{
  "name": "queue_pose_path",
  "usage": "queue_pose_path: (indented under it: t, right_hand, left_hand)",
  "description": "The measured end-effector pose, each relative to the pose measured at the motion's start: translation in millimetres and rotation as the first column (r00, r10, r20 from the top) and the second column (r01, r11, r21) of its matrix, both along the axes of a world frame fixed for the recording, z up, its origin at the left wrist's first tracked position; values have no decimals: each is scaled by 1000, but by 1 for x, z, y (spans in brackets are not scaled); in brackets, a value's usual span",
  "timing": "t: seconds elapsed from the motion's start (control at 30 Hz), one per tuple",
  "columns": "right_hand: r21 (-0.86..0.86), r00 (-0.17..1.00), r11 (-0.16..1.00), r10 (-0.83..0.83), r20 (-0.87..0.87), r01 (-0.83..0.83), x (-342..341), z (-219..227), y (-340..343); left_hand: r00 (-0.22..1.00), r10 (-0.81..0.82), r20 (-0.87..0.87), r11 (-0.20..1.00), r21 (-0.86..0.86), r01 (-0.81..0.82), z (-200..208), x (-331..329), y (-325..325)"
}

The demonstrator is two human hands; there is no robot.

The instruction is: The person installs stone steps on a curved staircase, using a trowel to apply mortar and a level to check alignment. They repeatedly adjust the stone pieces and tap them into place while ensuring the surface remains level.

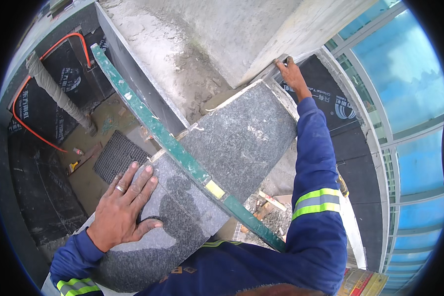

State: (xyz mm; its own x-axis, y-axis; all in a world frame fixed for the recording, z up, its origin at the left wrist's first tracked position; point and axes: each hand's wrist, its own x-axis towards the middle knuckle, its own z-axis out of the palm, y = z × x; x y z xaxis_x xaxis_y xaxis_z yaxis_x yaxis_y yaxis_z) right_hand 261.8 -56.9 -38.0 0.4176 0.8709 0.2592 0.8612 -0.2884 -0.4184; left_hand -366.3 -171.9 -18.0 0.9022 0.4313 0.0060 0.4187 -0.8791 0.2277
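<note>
We see the left hand lying flat with its fingers spread on the near end of a dark speckled stone slab, palm pressed down on the damp-looking surface; a ring shows on one finger. The right hand reaches far out, the arm in a blue sleeve with a reflective band, and its fingers curl over the far corner of the slab, gripping that edge where it meets the grey concrete wall.

A long green level lies diagonally across the slab, touching its top. Beneath and to the left we make out a floor lined with black sheeting, a dark mesh mat, an orange cable and a wrapped pipe. Rubble lies under the slab's right side. Blue-tinted windows run along the right.
</note>
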Motion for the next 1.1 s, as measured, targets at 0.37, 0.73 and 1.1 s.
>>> queue_pose_path:
  t: [0.37, 0.73, 1.1]
  right_hand:
    - [52, 995, 998, -36, -88, 41, -18, -2, 4]
    - [-42, 994, 999, -27, -108, 23, -33, 3, 5]
    - [69, 983, 996, 71, -168, -60, -11, -10, 7]
  left_hand:
    - [1000, 4, -11, 1000, 5, -4, -1, 1, 0]
    - [1000, 14, -4, 1000, 13, -14, 2, 1, -1]
    - [1000, 2, 1, 1000, 12, -2, 1, 2, 0]
